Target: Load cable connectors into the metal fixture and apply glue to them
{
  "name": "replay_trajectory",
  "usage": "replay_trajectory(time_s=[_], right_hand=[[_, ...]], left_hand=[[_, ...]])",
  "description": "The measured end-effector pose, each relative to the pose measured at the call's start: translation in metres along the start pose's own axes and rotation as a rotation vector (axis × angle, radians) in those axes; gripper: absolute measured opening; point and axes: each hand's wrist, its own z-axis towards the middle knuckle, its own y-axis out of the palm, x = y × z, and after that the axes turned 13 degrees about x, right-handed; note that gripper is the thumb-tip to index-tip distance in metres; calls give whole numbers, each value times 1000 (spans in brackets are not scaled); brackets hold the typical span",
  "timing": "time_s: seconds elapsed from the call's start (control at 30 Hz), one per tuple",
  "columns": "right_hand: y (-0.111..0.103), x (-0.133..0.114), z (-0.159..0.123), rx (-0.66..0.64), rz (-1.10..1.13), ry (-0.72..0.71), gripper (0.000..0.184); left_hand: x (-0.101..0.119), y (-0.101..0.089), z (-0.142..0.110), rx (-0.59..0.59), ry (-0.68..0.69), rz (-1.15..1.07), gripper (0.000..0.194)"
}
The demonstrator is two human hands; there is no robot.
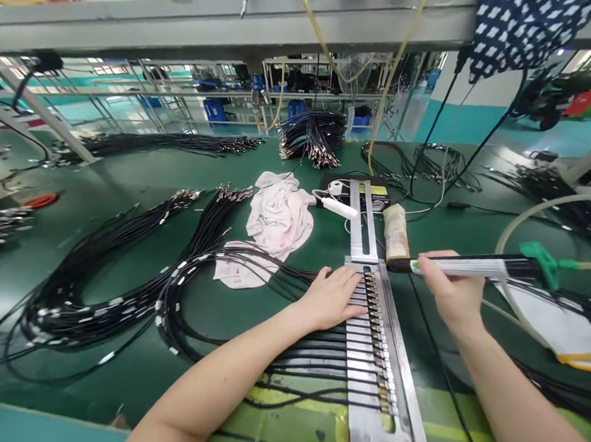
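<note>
A long metal fixture lies on the green bench in front of me, with several black cables laid across it, their brass connector ends lined up in a row. My left hand lies flat, fingers spread, on the cables at the fixture's upper left. My right hand is closed around a long white-and-black pen-like tool with a green fitting and a pale hose at its rear. The tool's dark tip points left, just above the fixture's upper end.
Large bundles of black cables cover the bench at left, more at the back. A crumpled white cloth, a small white tool, a black box and a tan wrapped roll lie behind the fixture. White paper lies at right.
</note>
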Motion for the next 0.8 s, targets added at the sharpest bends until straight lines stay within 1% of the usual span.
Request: replay_trajectory(time_s=[0.13,0.27,0.4,0.53,0.7,0.8], right_hand=[[4,12,-2,-24,-125,-59,17],[1,25,-7,-12,-155,-124,17],[-1,32,-13,-44,-198,-110,18],[1,33,-17,-73,-221,-113,20],[1,34,-15,-78,-243,-111,19],[0,39,-17,-86,-223,-76,19]], left_hand=[[-3,16,-8,58,5,16,66],[-2,22,-11,119,-4,33,70],[-1,25,-12,117,-21,59,75],[-1,26,-12,135,-29,87,76],[-2,29,-12,217,-118,119,77],[-3,30,-13,222,-153,111,78]])
